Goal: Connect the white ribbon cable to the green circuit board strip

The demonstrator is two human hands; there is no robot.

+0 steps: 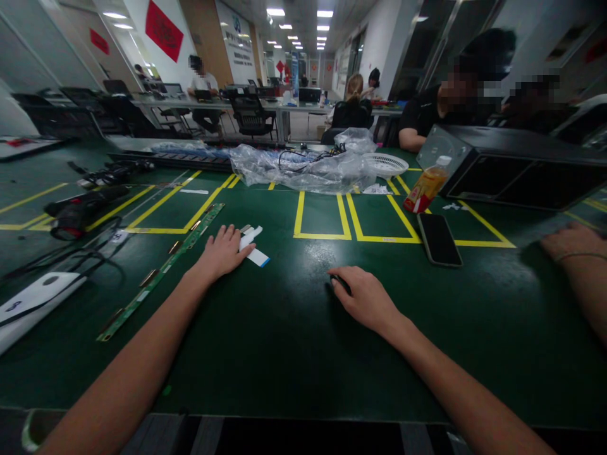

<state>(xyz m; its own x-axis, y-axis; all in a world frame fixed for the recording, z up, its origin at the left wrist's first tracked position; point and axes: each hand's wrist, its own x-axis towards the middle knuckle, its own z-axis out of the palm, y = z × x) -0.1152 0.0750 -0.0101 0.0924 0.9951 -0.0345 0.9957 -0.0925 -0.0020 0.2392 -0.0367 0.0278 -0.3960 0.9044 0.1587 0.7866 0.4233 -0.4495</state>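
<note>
Green worktop (284, 360), seen from where I stand. Black case (516, 167) on its far right; clear plastic (265, 165) heaped along the far middle. Long thin board (164, 270) lies slantwise, just left of the left hand (224, 249), which rests palm down, fingers loose, not clenched. Right hand (367, 296) well apart, fingers curled; can't tell if it grips anything. Phone (439, 239) beyond it, bottle (427, 184) just behind. White cables (258, 258), one blue-tipped, against the left thumb.
</note>
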